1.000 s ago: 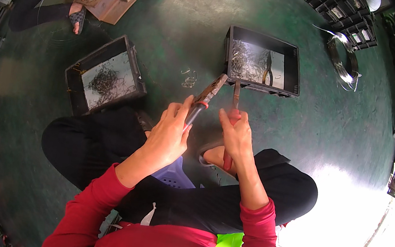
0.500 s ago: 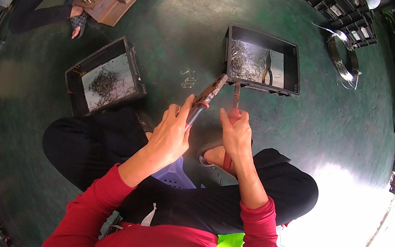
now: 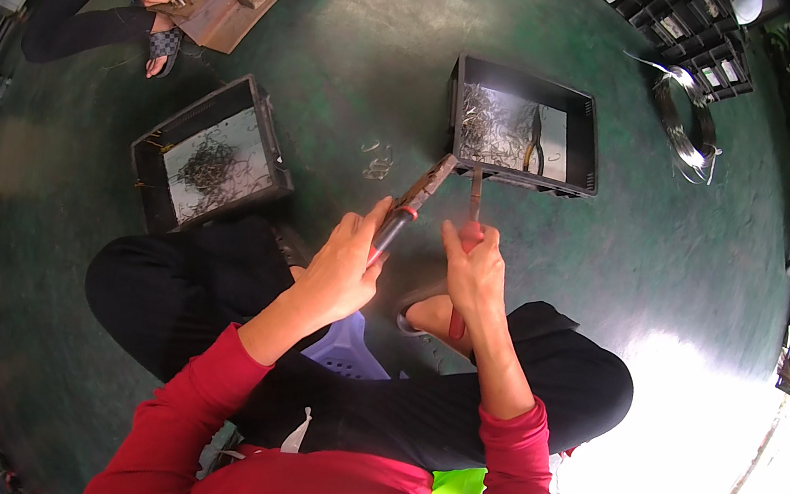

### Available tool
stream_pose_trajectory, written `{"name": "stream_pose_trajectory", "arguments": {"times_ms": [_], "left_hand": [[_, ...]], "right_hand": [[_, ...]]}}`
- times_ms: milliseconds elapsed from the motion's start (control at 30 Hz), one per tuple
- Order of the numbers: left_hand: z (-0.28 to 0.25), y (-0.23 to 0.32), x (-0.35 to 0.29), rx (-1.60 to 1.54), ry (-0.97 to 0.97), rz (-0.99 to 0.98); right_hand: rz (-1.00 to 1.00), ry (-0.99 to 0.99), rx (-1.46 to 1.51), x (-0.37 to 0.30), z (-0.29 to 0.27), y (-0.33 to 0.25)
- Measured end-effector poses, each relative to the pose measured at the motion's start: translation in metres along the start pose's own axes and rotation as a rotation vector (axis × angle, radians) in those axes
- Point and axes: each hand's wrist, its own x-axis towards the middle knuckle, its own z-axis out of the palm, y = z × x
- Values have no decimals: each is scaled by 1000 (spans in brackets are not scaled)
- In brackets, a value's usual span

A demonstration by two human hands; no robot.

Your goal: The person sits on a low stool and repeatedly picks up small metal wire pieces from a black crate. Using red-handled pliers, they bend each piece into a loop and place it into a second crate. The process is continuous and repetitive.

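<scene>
A pair of red-handled pliers is held in the left hand; a second red-handled tool is clasped by the right hand, just before a black crate on the floor.

We held both red-sleeved forearms forward, left hand and right hand each clenched, close together.
</scene>
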Motion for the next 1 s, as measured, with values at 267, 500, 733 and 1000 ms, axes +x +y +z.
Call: {"name": "stream_pose_trajectory", "arguments": {"times_ms": [267,500,733,1000], "left_hand": [[66,-57,10,-384,4,-142],[145,-135,31,89,-135,-443],[64,-88,83,-429,135,-36],[-17,-3,92,-728,-24,118]], "right_hand": [[134,-26,54,38,7,31],[334,-576,886,21,-24,21],[289,-1018,1139,14,-34,14],[261,-1255,1172,0,-35,7]]}}
